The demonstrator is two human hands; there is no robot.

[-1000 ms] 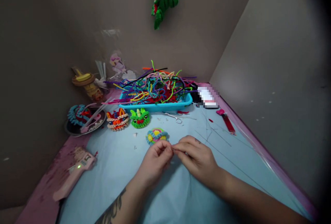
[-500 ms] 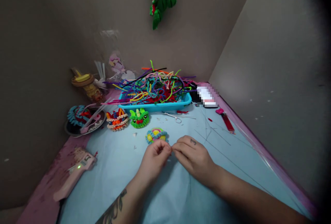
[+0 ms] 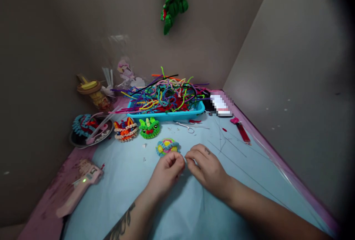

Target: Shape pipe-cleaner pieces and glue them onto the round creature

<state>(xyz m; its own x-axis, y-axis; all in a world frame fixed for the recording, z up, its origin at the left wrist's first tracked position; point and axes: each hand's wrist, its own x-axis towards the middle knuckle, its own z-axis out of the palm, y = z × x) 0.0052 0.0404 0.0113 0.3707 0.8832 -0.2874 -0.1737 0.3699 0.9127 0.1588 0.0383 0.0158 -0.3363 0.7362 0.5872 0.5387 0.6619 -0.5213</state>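
My left hand (image 3: 168, 171) is closed in a pinch over the blue tabletop, and whatever its fingers hold is too small to name. Just to its right, my right hand (image 3: 208, 168) has its fingers bent and pressed together, their tips a small gap from my left fingertips; I cannot make out anything in them. Right behind my left hand lies a round blue, yellow and pink pipe-cleaner piece (image 3: 167, 146), partly covered by that hand. Farther back stand a green pipe-cleaner animal head (image 3: 149, 128) and an orange and cream one (image 3: 125, 130).
A blue tray (image 3: 169, 115) heaped with pipe cleaners stands at the back. Scissors (image 3: 190, 129) lie before it. A pink glue gun (image 3: 80, 192) and a metal dish (image 3: 74, 142) are at left. On the right are a phone (image 3: 222, 105), a red strip (image 3: 244, 132) and thin wires (image 3: 235, 147).
My fingertips, which were touching or nearly so, are now slightly apart. Both hands stay in almost the same place; the view has shifted a little.
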